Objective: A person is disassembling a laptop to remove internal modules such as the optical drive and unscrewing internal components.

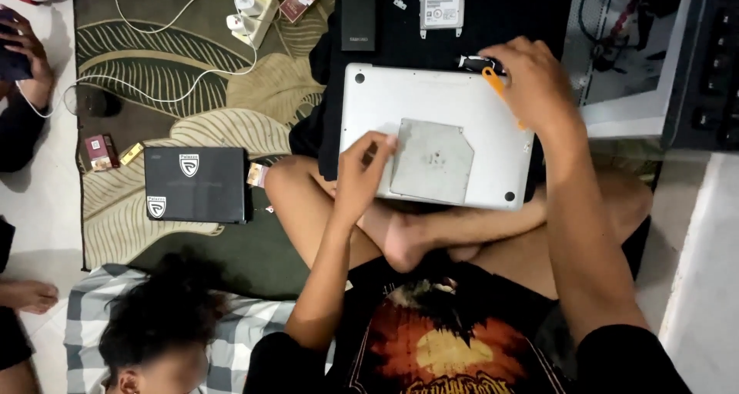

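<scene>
While cross-legged, hands [362, 180] on laptop [431, 94]

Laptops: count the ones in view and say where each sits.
2. A silver laptop lies upside down on the person's crossed legs, under both hands. A closed black laptop lies on the patterned rug to the left. Others may be hidden beyond the frame.

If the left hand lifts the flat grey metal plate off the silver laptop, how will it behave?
The grey plate looks thin and flat, so probably stiff and light. Its smooth face on the laptop may slide easily. The left hand touches only its edge, so it might tip.
</scene>
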